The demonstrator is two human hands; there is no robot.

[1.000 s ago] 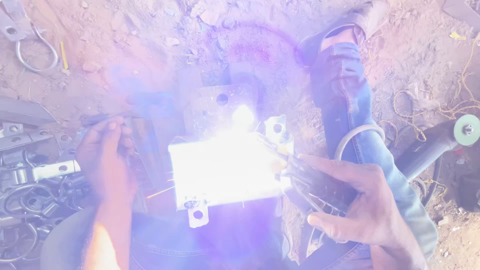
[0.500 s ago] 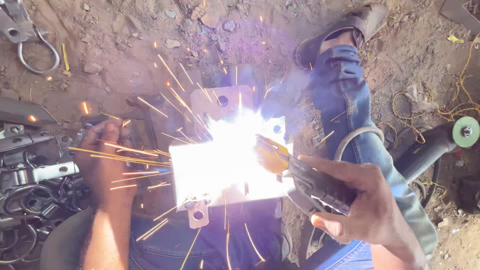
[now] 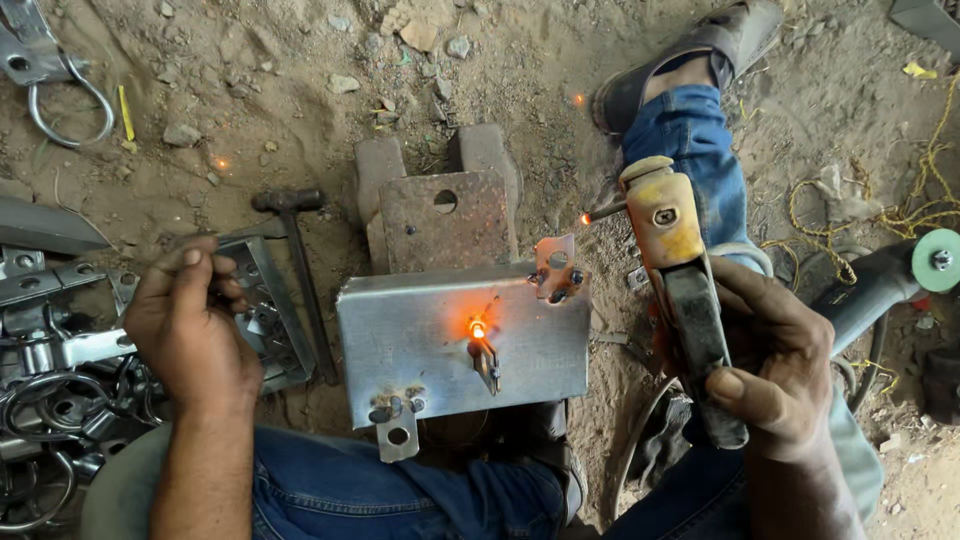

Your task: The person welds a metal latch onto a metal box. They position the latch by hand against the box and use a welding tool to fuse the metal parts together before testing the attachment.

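Arc glare gone since earlier frame; right hand [image 3: 770, 365] fingers wrapped on yellowed electrode holder [image 3: 680, 270], long axis pointing away, glowing rod tip left. Left hand [image 3: 190, 335] fingers curled, beside steel plate [image 3: 460, 340].

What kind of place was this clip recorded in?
Probably an informal outdoor welding or metalwork spot, with the work done on bare dirt ground. The right hand holds a welding rod holder beside a metal plate with a glowing weld, and metal brackets and rings are piled nearby.

Blue denim jeans [image 3: 690, 140], dark open sandal [image 3: 700, 50], bare forearms, no gloves.
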